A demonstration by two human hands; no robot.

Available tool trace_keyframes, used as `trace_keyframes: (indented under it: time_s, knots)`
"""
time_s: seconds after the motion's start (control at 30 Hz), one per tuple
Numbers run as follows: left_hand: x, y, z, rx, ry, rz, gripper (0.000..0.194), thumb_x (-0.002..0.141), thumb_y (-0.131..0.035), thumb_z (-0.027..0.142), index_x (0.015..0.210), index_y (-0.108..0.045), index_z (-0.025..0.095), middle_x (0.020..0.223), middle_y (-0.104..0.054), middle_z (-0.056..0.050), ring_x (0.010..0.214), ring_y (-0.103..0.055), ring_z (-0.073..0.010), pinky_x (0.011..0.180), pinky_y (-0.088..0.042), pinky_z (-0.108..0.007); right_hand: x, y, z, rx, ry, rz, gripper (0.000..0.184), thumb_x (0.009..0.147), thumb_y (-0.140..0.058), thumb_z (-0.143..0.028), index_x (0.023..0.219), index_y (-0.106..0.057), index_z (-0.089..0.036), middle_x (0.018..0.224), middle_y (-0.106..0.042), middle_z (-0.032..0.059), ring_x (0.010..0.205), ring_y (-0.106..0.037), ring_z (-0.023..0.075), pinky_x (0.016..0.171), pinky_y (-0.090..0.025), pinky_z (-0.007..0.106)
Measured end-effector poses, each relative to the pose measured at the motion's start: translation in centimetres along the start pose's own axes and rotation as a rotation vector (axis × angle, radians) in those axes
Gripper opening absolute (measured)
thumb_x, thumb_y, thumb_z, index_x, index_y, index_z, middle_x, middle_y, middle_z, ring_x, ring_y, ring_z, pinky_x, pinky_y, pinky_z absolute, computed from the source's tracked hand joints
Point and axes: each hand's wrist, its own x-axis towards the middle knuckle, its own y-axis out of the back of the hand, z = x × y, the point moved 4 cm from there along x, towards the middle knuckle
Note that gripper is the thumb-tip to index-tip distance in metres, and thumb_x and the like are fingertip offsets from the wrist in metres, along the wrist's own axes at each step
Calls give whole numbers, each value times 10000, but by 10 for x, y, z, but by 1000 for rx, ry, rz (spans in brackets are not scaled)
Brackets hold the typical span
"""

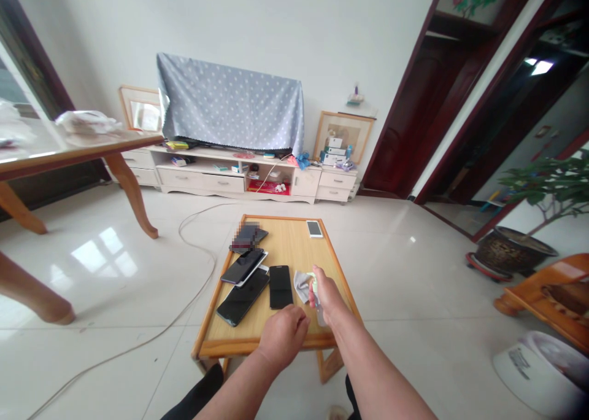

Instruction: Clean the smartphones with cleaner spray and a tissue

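Note:
A small wooden table [294,248] stands in front of me with several dark phones on it, among them one [280,286] lying flat near the middle. A white phone [315,228] lies at the far right corner. My right hand [326,294] is closed around a small pale bottle-like thing, held over a grey cloth [301,285] on the table. My left hand [283,337] hovers in a loose fist above the table's near edge, just behind the dark phone, and nothing shows in it.
A long cable [193,285] runs across the tiled floor to the left. A large wooden table [69,156] stands at left. A TV cabinet [239,174] with a cloth-covered screen lines the far wall. A potted plant [515,248] and a wooden chair [547,291] are at right.

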Motion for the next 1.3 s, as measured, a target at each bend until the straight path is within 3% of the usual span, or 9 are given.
trace_keyframes:
  time_s: [0.63, 1.3]
  knots:
    - [0, 1, 0, -11, -2, 5, 232, 956, -464, 335, 787, -577, 222, 857, -637, -18, 762, -595, -148, 643, -310, -272, 13, -4, 11, 19, 5, 49, 569, 905, -436, -600, 475, -476, -230, 383, -483, -4, 333, -439, 136, 410, -393, 276]
    - [-1, 2, -1, -8, -7, 1, 249, 963, -455, 333, 784, -586, 219, 863, -644, -30, 788, -604, -156, 663, -329, -272, 1, -5, -1, 88, 99, 124, 594, 925, -416, -577, 432, -431, -246, 364, -460, 2, 387, -454, 151, 459, -383, 288]
